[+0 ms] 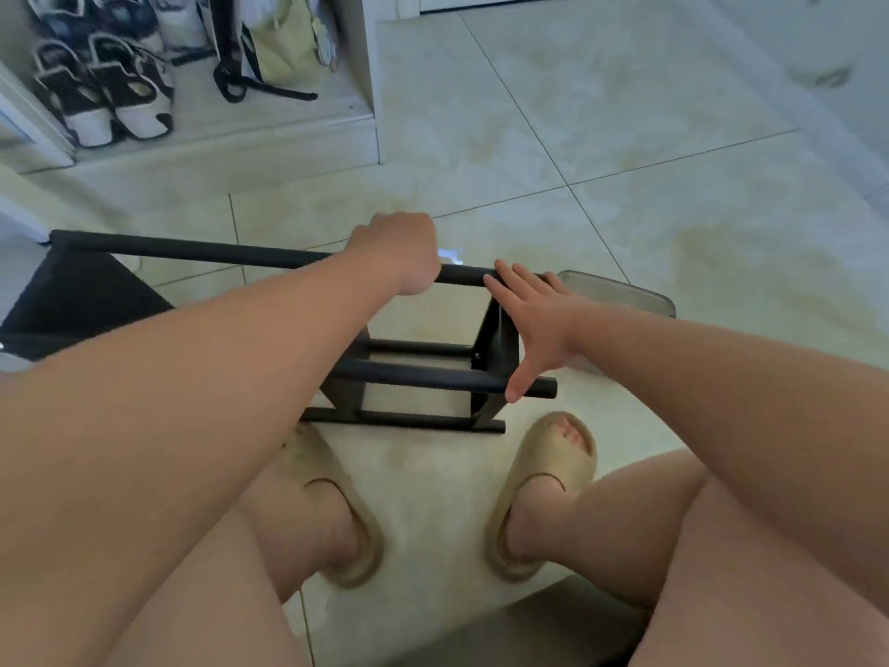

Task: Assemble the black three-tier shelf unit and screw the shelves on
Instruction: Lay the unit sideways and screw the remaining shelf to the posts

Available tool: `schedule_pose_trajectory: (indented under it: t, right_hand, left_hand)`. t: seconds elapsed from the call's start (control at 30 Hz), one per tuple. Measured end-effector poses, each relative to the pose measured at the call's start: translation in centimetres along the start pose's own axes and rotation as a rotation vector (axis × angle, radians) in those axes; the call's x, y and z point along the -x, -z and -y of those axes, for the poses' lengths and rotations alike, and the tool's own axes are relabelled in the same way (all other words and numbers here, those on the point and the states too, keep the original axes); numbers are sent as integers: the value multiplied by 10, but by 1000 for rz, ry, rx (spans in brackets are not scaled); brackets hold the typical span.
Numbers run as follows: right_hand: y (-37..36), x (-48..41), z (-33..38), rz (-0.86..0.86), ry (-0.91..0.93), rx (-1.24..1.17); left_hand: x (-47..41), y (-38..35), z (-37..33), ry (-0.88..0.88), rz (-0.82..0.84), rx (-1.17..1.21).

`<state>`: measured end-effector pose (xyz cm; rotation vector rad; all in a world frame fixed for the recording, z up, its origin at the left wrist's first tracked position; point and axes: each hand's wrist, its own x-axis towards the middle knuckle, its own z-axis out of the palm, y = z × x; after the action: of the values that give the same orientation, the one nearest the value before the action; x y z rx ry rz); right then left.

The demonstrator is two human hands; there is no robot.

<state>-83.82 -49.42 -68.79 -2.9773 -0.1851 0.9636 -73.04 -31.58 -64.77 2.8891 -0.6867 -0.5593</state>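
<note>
The black shelf unit lies on its side on the tiled floor in front of my feet. Its upper pole runs from far left to the middle. My left hand grips that pole near its right end. One black shelf panel stands on edge between the poles, and my right hand presses flat against it with fingers spread and the thumb reaching down to a lower pole. Another shelf panel shows at the far left, partly behind my left arm.
A clear plastic tray lies on the floor just right of the unit. Sandals and a yellow bag fill a white cabinet at the upper left. My feet in tan slippers stand close below the unit.
</note>
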Motion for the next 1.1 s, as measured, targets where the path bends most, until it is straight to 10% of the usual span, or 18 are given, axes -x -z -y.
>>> schedule_pose_trajectory:
  t: [0.4, 1.1]
  right_hand:
    - [62, -103, -47, -155, 70, 5]
    - [68, -97, -35, -765, -72, 184]
  left_hand:
    - [-110, 7, 48, 55, 151, 167]
    - [-100, 0, 63, -20, -245, 144]
